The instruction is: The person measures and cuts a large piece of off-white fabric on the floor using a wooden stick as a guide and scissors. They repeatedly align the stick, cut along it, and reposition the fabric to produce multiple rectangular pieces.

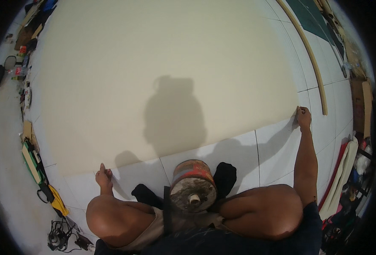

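A large, smooth cream sheet [222, 63] covers much of the tiled floor before me; whether it is paper or cloth I cannot tell. At its near edge, toward the left, my left hand [104, 178] grips the border, one digit lying on top and the others curled. My right hand [303, 118] pinches the sheet's near right corner between thumb and fingers. Between my legs stands a round tub [193, 185] with a red-orange side and a stained, dirty top with a small spout-like knob. My shadow falls over the middle of the sheet.
A long wooden strip [310, 50] lies right of the sheet, near a dark green panel [310, 19]. Cardboard [359, 108] and rolled cloth [341, 178] line the right side. Along the left are assorted items, a yellow cloth-like thing [58, 200] and tangled black cables [60, 236].
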`<state>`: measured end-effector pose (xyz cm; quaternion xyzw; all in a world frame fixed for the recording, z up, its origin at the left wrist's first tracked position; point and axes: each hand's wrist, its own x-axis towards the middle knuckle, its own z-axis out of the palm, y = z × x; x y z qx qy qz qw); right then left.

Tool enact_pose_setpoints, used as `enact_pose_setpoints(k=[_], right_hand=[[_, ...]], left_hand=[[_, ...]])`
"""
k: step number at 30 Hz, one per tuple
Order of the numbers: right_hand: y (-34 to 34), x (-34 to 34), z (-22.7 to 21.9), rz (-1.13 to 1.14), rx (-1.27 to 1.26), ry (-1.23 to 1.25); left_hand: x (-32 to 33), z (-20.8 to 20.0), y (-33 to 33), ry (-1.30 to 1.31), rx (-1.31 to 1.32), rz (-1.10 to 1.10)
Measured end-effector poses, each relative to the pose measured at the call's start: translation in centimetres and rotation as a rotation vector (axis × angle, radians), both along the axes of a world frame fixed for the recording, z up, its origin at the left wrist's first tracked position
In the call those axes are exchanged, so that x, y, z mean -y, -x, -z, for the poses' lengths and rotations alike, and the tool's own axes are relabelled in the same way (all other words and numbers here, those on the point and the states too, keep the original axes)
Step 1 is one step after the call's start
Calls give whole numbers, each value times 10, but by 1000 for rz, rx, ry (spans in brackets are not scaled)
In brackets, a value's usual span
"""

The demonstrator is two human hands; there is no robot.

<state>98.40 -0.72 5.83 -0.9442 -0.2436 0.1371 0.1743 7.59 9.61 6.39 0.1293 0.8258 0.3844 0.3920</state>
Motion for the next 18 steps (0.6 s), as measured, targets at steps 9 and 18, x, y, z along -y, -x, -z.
enact_pose_setpoints(k=[9, 18], right_hand=[[158, -68, -54, -411, 0, -207], [409, -38, -123, -2204, -458, -420]], left_hand=[[2, 14, 14, 0, -6, 22], [-11, 36, 10, -5, 5, -36]])
